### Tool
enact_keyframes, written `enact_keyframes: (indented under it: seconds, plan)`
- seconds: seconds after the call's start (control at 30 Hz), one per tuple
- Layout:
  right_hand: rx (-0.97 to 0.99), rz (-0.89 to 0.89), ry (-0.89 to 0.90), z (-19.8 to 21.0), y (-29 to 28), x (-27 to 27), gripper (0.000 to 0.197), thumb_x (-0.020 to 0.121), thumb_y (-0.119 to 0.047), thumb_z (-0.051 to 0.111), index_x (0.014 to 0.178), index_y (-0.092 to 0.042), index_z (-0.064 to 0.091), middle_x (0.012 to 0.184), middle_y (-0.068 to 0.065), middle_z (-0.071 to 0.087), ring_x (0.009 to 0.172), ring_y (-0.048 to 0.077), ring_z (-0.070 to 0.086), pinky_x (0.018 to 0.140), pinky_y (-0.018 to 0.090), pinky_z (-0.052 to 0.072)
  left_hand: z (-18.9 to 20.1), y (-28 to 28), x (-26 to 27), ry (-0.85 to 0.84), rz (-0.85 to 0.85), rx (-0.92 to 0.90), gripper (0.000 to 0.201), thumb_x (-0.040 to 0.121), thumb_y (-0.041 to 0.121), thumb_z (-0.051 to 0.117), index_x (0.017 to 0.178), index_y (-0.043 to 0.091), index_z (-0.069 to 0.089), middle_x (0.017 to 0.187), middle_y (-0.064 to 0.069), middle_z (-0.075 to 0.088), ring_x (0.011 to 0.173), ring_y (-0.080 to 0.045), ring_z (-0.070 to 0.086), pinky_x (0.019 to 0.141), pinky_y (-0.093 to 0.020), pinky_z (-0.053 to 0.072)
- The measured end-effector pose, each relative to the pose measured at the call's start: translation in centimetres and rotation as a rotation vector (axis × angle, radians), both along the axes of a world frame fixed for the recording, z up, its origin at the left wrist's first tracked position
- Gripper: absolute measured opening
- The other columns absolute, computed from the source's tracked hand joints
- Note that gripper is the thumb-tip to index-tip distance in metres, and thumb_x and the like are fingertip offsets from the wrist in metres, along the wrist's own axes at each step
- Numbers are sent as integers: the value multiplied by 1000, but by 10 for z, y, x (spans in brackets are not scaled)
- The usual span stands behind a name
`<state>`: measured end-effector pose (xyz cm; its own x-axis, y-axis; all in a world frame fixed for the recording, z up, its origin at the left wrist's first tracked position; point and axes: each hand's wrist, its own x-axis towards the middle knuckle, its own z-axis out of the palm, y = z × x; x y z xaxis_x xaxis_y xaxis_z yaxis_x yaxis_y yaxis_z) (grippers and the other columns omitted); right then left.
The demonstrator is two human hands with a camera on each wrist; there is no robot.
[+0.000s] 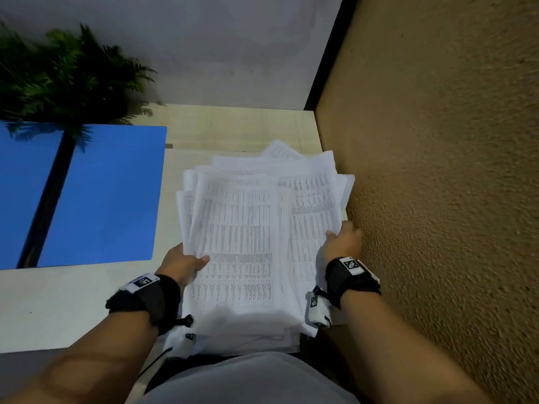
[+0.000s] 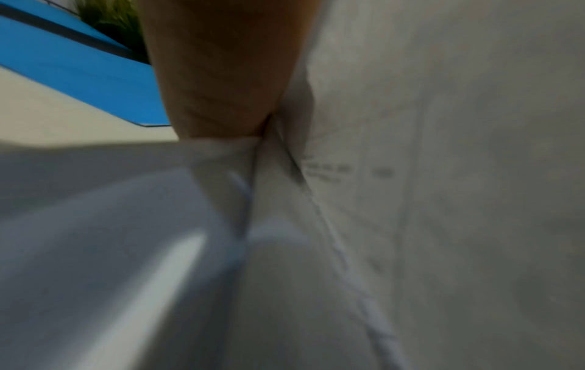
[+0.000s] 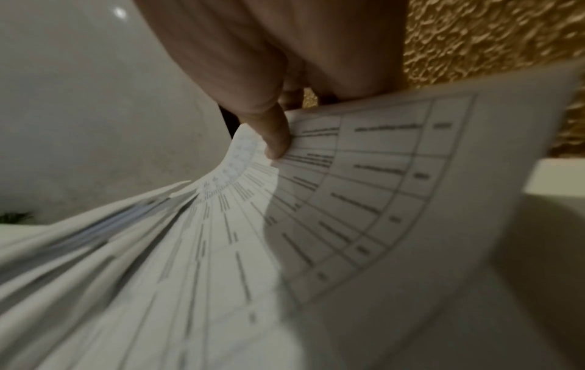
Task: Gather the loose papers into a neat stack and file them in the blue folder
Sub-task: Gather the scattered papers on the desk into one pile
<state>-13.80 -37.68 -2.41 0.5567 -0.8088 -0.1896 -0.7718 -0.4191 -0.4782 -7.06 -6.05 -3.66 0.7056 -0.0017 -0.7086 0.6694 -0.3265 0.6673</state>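
Both hands hold the papers — an uneven, fanned bundle of printed tables, lifted above the pale surface at its right end. Left hand grip clamped on the bundle's left edge, thumb on top. Right hand grip clamped on the right edge, beside the textured wall. Blue folder lies open to the left — fern behind it.
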Motion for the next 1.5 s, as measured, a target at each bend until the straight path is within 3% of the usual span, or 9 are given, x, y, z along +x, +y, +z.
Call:
enact_keyframes:
  seconds: [0.33, 0.47, 0.67, 0.83, 0.93, 1.03, 1.23, 1.37, 1.5]
  plan:
    - [-267, 106, 7, 2, 11, -21, 15, 92, -10, 55, 104, -13, 65, 116, 12, 52, 107, 30, 46, 81, 38, 36, 14, -12, 2, 57, 90, -197, 41, 98, 4, 55, 138, 4, 50, 127, -11, 62, 121, -31, 55, 107, -41, 37]
    - [11, 87, 79, -1, 5, -20, 24, 82, 5, 47, 76, -16, 55, 92, 5, 59, 98, 30, 52, 86, 36, 38, 19, -30, 10, 76, 95, -295, 40, 96, 6, 58, 136, 6, 54, 130, -11, 63, 123, -30, 57, 112, -47, 36]
    - [504, 81, -21, 1, 14, -23, 25, 96, 2, 43, 88, -21, 50, 76, -7, 48, 82, 16, 48, 68, 19, 35, 25, -54, 28, -57, -38, 73, 40, 92, 6, 62, 127, -10, 53, 95, -13, 61, 92, -26, 56, 89, -40, 49]
    - [645, 111, -58, -7, 16, -18, 45, 90, 4, 43, 56, -24, 35, 69, 0, 31, 64, 15, 29, 65, 23, 27, 21, -54, 27, -121, -30, 98, 10, 94, 9, 58, 102, 3, 55, 81, -11, 55, 70, -25, 52, 63, -29, 45]
    - [695, 63, -128, 11, 20, -8, 19, 102, -27, 39, 97, -21, 57, 95, 2, 52, 91, 19, 48, 89, 33, 41, 22, -46, 21, -158, 44, -88, 3, 94, 12, 59, 95, 14, 61, 90, -14, 65, 80, -30, 61, 77, -36, 53]
    - [858, 91, -141, 18, 27, 1, 63, 94, -51, 52, 138, -7, 42, 119, -3, 54, 114, 18, 52, 98, 30, 40, 18, -38, 18, -180, 23, -184, 15, 86, 21, 64, 100, 23, 67, 107, -13, 71, 98, -35, 67, 94, -55, 52]
    - [802, 176, -112, 4, 42, 12, 60, 78, -14, 80, 132, -8, 55, 132, 10, 62, 122, 26, 57, 105, 36, 44, 19, -37, 16, -77, 18, -279, 36, 97, 24, 59, 133, 17, 56, 125, -3, 66, 118, -27, 61, 108, -46, 43]
    - [854, 74, -229, 9, 26, 2, 50, 87, 2, 66, 135, 0, 51, 131, 16, 60, 112, 25, 58, 102, 34, 43, 22, -35, 22, -8, 63, -148, 58, 91, 64, 43, 91, 9, 62, 64, -4, 46, 53, -25, 42, 66, -39, 42]
    - [829, -82, -332, 18, -5, -20, 47, 90, 6, 59, 136, -1, 50, 130, 18, 61, 115, 34, 59, 103, 45, 44, 17, -28, 24, -156, 16, -20, 22, 97, 7, 56, 118, 13, 59, 76, -13, 55, 56, -22, 49, 50, -23, 51]
